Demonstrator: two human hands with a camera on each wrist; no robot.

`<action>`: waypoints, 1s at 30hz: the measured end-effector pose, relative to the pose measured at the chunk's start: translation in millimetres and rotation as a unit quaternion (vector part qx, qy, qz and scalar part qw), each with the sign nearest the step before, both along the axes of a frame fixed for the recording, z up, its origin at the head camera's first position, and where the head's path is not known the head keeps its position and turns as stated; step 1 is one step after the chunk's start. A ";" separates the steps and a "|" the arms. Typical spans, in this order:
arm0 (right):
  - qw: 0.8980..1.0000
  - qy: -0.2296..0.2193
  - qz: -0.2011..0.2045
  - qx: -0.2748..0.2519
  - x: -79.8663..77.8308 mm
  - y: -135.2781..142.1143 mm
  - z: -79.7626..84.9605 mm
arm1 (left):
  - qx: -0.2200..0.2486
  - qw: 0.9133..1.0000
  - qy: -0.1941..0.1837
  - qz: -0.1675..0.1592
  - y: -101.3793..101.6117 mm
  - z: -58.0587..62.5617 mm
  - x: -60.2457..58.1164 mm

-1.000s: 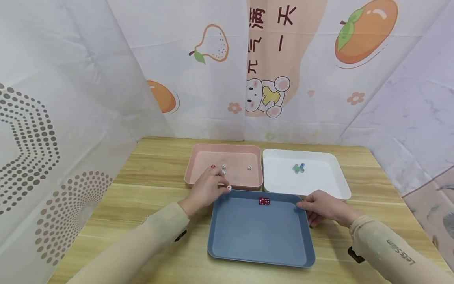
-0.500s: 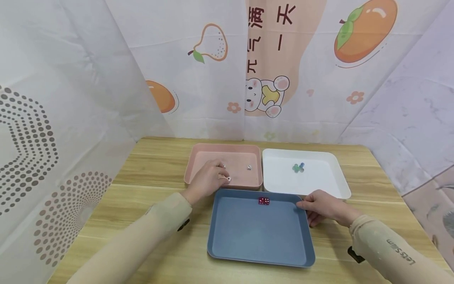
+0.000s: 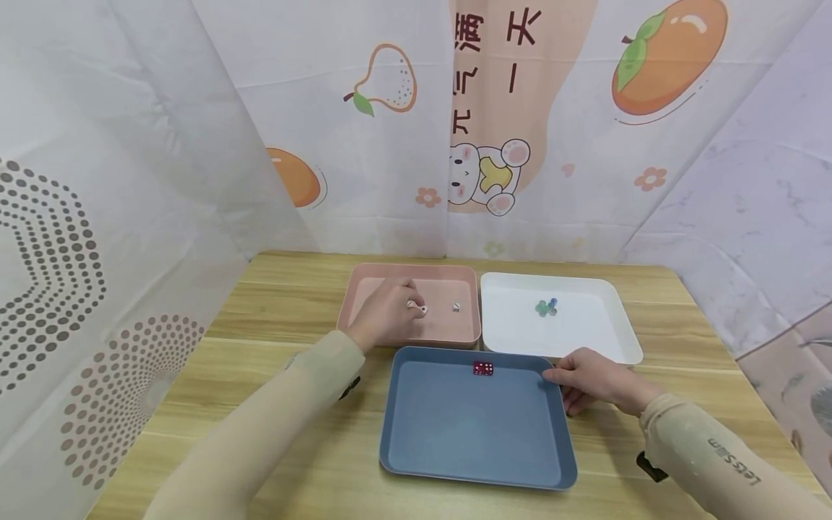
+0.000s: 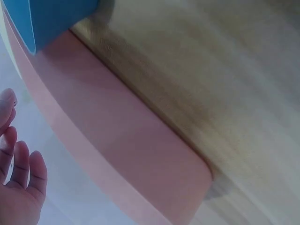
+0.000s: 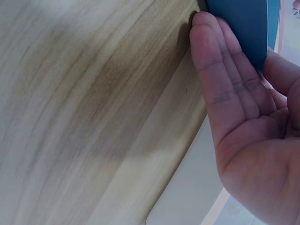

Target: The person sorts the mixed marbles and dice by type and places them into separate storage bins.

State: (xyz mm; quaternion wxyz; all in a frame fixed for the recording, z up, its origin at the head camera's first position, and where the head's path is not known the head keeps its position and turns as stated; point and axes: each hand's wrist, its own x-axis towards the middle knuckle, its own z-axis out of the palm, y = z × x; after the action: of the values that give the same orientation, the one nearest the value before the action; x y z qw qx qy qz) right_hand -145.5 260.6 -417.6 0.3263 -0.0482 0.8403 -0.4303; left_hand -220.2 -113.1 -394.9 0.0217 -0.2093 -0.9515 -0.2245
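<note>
In the head view my left hand [image 3: 388, 309] is over the pink tray [image 3: 347, 300], pinching a white die [image 3: 424, 309] between thumb and fingertips. Another white die [image 3: 410, 304] shows just behind the fingers, and one more white die [image 3: 456, 307] lies to the right in the tray. The hand hides the tray's left part. At the blue tray's [image 3: 481, 433] far right corner, my right hand [image 3: 588, 379] grips the rim, thumb on top. The right wrist view shows its fingers [image 5: 220, 70] along the tray's outer wall. Two red dice [image 3: 483, 368] sit side by side at that tray's far edge.
A white tray [image 3: 604, 325] stands right of the pink one, with a few small clear green and blue pieces [image 3: 546, 308] in it. The trays stand close together on a wooden table [image 3: 279, 289], with printed curtains [image 3: 364, 180] behind.
My left hand has carried the white die from the pink tray's near edge farther over that tray. The red die there is now hidden by the hand. My right hand stays at the blue tray.
</note>
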 end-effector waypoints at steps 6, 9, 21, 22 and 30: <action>1.000 -0.002 -0.001 -0.001 0.0 0.3 -0.1 | 0.003 1.000 -0.003 -0.003 3.0 -1.4 -11.1; 1.000 -0.002 -0.002 -0.002 -0.2 0.4 -0.1 | 0.001 1.000 -0.011 0.004 5.0 -3.5 -17.2; 1.000 -0.003 0.000 -0.003 -0.5 0.5 0.9 | -0.027 0.998 -0.037 0.040 11.3 -11.6 -39.8; 1.000 -0.003 0.000 -0.002 -0.5 0.4 1.1 | -0.029 0.998 -0.040 0.040 11.8 -12.0 -41.5; 1.000 -0.004 0.000 0.001 0.4 -1.1 3.2 | -0.068 0.994 -0.067 0.045 14.6 -14.9 -55.4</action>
State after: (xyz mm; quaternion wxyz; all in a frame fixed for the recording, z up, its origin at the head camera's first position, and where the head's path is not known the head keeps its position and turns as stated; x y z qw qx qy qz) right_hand -145.0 259.5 -414.4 0.3296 -0.0455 0.8396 -0.4294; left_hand -275.6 -98.5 -409.8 -0.0464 -0.1517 -0.9723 -0.1715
